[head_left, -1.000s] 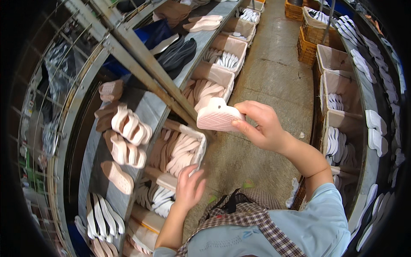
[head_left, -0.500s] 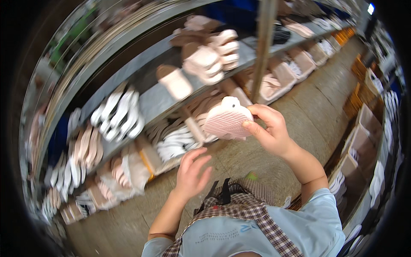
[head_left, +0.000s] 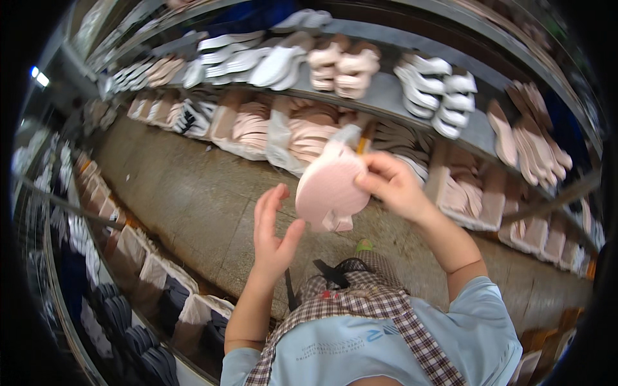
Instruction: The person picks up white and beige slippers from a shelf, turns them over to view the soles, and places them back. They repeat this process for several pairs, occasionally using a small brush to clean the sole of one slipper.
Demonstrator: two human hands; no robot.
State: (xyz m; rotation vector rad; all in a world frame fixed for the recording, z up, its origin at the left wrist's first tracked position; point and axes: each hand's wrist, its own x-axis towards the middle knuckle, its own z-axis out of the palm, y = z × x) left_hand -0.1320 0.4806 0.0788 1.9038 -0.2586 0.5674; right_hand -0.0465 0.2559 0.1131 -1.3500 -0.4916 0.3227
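Observation:
My right hand (head_left: 396,186) pinches the upper right edge of a flat, rounded pink piece (head_left: 331,186) with a paler rim, between thumb and fingers. A small pale tab (head_left: 333,220) sticks out at its lower end. The exact kind of this piece does not show. My left hand (head_left: 271,225) is open beside the piece's left edge, fingers and thumb apart, holding nothing. Both hands are in front of my body, above the floor.
A grey shelf (head_left: 380,100) across the far side carries stacked white sandals (head_left: 421,83), pink slippers (head_left: 354,67) and soles. Bins of pink soles (head_left: 251,125) stand beneath it. At left, a row of lined bins (head_left: 164,273) borders the tiled aisle floor (head_left: 193,186).
My view has turned, so different shelves and bins show. The pink piece is tilted differently, its smooth face now showing. My left hand has come closer to it, with its fingers raised.

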